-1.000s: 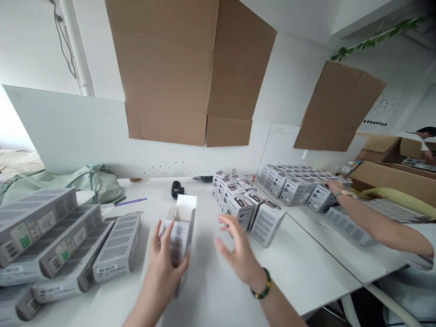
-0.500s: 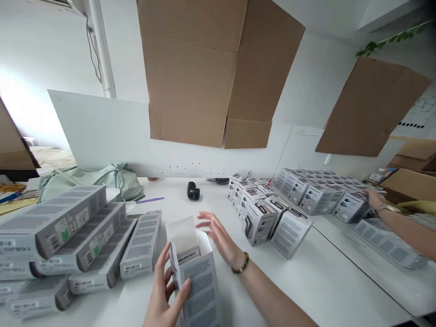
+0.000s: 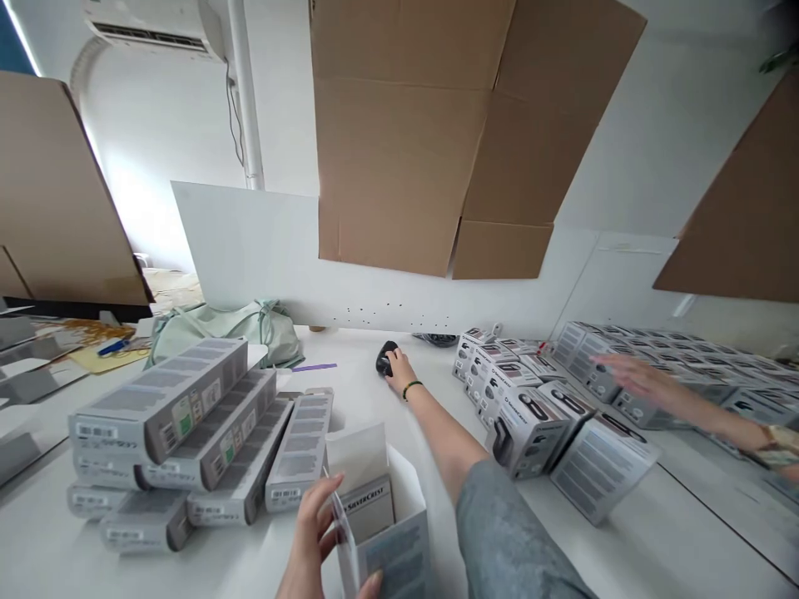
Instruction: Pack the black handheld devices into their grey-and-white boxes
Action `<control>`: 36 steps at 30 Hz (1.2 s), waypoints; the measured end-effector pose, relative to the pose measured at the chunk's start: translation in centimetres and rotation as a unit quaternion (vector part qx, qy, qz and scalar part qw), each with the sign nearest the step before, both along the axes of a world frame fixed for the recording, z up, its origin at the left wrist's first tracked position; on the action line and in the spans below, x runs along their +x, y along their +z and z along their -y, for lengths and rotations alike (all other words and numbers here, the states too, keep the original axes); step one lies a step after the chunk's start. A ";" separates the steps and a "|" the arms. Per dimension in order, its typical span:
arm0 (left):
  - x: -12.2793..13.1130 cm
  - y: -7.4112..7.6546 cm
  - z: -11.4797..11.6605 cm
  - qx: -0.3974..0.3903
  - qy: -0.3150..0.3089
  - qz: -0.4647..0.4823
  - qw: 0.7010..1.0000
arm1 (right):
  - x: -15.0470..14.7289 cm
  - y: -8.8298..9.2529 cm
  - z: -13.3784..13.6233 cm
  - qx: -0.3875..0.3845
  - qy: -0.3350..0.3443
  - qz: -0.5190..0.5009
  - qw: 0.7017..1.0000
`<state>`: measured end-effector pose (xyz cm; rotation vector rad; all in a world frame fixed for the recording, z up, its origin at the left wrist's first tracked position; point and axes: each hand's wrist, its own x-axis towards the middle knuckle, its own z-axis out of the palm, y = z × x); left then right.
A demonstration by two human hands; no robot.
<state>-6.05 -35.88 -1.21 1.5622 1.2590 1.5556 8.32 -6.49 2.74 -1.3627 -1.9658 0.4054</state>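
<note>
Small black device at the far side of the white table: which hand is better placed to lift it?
Right, probably. The right hand rests on the small black device, arm stretched across the white table. The left hand is near the body, gripping the open white cardboard box.

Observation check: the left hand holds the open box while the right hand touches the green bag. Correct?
No: the head view shows the right hand on the black device, not the green bag. The left hand holds the open box.
</note>
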 end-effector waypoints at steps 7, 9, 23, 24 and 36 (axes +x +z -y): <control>-0.8 -1.1 -1.0 -0.007 0.007 -0.022 1.000 | 2.7 6.4 5.8 0.154 -0.004 -0.130 0.980; -0.8 -1.3 -1.2 0.001 -0.005 -0.039 0.999 | 4.2 8.9 9.7 0.201 -0.024 -0.173 0.964; 2.8 -1.1 -0.1 0.152 0.017 -0.107 0.982 | 5.9 8.8 26.4 0.107 0.170 0.020 0.979; 2.8 -1.0 0.0 0.157 0.020 -0.124 0.980 | 6.3 8.2 26.4 0.096 0.166 0.026 0.981; 4.0 3.3 1.0 0.170 -0.072 -0.226 0.956 | 7.9 2.8 25.4 -0.175 0.277 -0.375 0.867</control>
